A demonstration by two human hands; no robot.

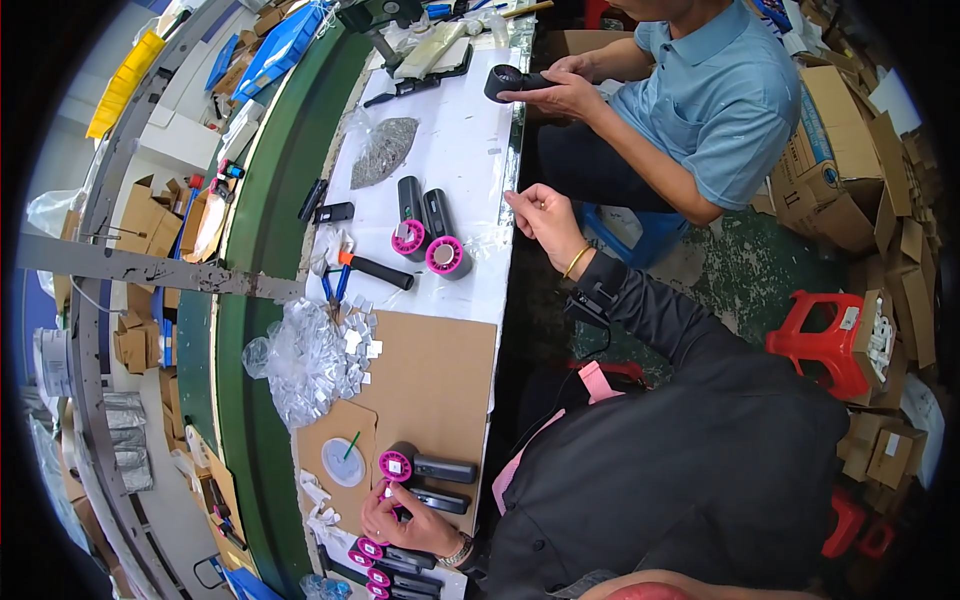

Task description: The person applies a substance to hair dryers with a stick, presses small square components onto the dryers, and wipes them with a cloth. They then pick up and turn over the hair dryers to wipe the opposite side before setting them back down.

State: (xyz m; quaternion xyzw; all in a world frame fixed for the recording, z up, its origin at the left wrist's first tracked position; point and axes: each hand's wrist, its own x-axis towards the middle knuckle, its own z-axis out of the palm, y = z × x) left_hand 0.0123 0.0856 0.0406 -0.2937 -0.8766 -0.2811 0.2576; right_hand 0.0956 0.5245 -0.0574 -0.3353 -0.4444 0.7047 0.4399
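At the lower left, my left hand [410, 522] is closed with its fingertips at the pink head of a dark handheld fan [440, 500]; the fingers partly hide that head. Just beside it lies another handheld fan [445, 469] with a pink head and a pale square on it. Several more pink-headed fans [400, 575] lie below my wrist. My right hand [545, 225] is held up beyond the table edge, thumb and fingertips pinched together; whatever is in the pinch is too small to tell. Nearest to it on the table are two handheld fans [440, 225] with pink heads.
Small silvery squares [358, 345] spill beside a clear plastic bag [300, 365]. A round white dish [343, 462] holds a green stick. A black-and-orange-handled tool [375, 270] and a bag of small parts [385, 152] lie farther up. A co-worker holds a dark fan [507, 82]. Red stools [820, 335] stand right.
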